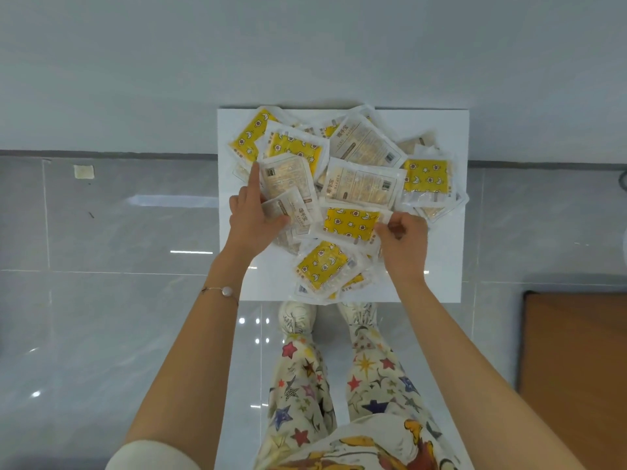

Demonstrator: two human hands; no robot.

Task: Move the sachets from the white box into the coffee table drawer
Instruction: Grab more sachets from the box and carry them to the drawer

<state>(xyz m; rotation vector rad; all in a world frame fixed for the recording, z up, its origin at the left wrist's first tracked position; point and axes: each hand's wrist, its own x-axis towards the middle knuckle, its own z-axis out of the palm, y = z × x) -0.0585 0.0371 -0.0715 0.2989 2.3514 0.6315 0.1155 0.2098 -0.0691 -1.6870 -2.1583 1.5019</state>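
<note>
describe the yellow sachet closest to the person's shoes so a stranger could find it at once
Find the white box on the grey tiled floor, heaped with sachets. At its near edge, just ahead of the shoes, lies the yellow sachet. Unlike the other yellow ones, it lies tilted, alone at the pile's near end.

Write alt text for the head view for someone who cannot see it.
From above, a person's left hand grips a pale sachet and the right hand pinches a yellow sachet in a white box heaped with sachets, standing on a tiled floor.
</note>
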